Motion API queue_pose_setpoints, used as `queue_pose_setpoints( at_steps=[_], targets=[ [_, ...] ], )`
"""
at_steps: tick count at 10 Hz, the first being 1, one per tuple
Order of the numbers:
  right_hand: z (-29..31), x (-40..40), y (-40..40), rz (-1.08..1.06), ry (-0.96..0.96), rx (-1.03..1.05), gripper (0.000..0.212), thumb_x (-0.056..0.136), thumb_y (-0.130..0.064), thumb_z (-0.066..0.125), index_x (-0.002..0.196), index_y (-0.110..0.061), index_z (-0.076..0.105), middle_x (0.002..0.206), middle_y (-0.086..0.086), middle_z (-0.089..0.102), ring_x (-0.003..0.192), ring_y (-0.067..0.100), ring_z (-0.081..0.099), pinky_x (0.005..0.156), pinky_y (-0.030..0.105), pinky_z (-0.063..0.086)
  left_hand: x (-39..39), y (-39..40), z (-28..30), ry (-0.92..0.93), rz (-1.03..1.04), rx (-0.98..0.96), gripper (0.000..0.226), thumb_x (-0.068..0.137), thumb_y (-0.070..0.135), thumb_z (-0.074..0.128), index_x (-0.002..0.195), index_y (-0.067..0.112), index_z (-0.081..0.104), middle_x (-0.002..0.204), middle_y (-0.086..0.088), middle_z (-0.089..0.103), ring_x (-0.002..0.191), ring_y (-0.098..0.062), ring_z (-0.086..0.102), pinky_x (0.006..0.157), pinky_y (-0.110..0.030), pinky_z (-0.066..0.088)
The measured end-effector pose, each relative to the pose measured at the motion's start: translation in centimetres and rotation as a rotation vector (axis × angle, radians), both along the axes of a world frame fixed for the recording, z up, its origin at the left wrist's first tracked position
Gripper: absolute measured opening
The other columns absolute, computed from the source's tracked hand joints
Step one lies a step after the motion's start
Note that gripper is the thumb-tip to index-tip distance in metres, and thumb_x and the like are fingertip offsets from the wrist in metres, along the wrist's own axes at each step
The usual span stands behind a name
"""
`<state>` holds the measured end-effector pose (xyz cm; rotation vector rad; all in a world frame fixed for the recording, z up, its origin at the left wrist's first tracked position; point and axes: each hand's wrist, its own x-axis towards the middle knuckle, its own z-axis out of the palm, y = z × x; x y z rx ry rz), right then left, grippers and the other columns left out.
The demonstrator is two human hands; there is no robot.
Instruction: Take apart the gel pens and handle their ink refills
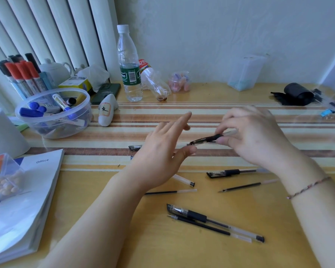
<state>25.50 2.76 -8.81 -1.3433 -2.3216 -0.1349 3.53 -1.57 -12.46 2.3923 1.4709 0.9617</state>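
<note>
My right hand (253, 136) pinches a capped black gel pen (211, 138) above the striped mat, cap pointing left. My left hand (162, 151) is spread with straight fingers just left of the pen's cap, thumb below the tip; it holds nothing. On the table lie another capped pen (228, 173), a whole pen (211, 219) with a loose refill (205, 226) beside it, two more refills (248, 186) (170, 192), an empty clear barrel (183, 179) and a pen cap (135, 147) partly hidden by my left hand.
A clear tub of markers (52, 113) and a marker holder (21, 74) stand at the left, a book (21, 200) with a small candy box (2, 176) at the near left. A water bottle (129, 64), jars and a black pouch (296, 96) line the back.
</note>
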Motion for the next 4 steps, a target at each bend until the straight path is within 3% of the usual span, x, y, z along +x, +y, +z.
queue_pose_setpoints(
  at_steps=[1,3,4],
  targets=[
    [-0.2,1.8,1.0,-0.159,-0.096,-0.198,0.009,0.077,-0.051,0.069,0.075,-0.043,0.065,0.089,-0.024,0.059,0.099,0.012,0.044,0.093,0.039,0.026,-0.5,0.3,-0.1,-0.029,0.116,0.054,0.057,0.096,0.041,0.05,0.147,0.024,0.032,0.128,0.01,0.053,0.115,-0.014,0.045,0.099,-0.042,0.042],
    [-1.1,2.9,1.7,-0.212,-0.179,-0.379,0.018,0.07,-0.053,0.075,0.082,-0.042,0.066,0.081,-0.021,0.062,0.094,0.007,0.047,0.094,0.035,0.024,-0.8,0.4,0.1,0.004,0.186,0.087,0.04,0.095,0.037,0.053,0.132,0.023,0.053,0.118,0.009,0.059,0.115,-0.016,0.048,0.097,-0.042,0.044],
    [-0.5,2.7,1.6,-0.21,-0.064,-0.36,0.019,0.07,-0.053,0.074,0.082,-0.042,0.064,0.082,-0.02,0.062,0.091,0.005,0.05,0.092,0.035,0.03,-0.9,0.5,0.0,-0.039,0.201,0.105,0.034,0.093,0.032,0.058,0.126,0.022,0.059,0.107,0.009,0.059,0.108,-0.016,0.049,0.089,-0.037,0.046]
  ],
)
